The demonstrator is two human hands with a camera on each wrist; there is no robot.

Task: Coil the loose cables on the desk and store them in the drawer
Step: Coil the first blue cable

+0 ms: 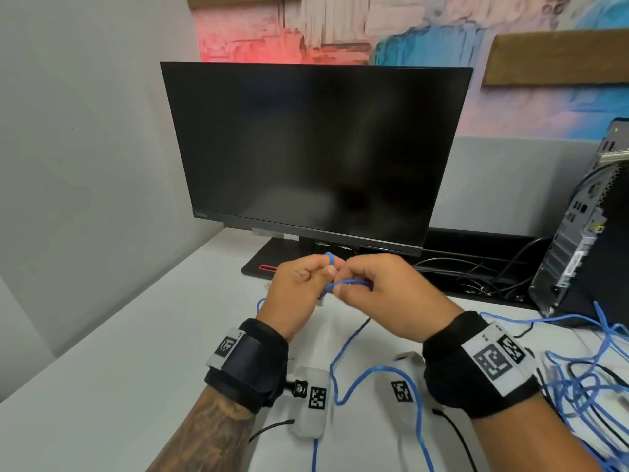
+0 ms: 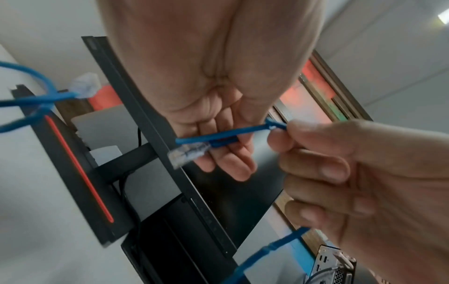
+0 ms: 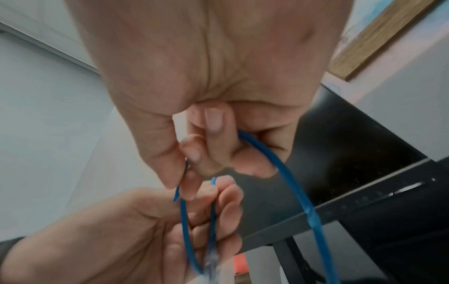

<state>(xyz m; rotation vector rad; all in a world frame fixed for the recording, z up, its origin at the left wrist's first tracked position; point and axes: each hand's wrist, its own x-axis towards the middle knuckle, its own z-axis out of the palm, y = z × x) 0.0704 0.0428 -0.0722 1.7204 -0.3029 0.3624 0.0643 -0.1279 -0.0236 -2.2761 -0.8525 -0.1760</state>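
Blue cable (image 1: 350, 284) pinched between both hands

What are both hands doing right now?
Left hand: closed, holding a folded loop of blue cable near its plug.
Right hand: closed, pinching the same cable.

Monitor (image 1: 313, 155) behind hands, computer (image 1: 585, 229) rightward

Both hands, left hand (image 2: 218, 107) and right hand (image 2: 364, 182), pinch the blue cable (image 2: 230, 133).
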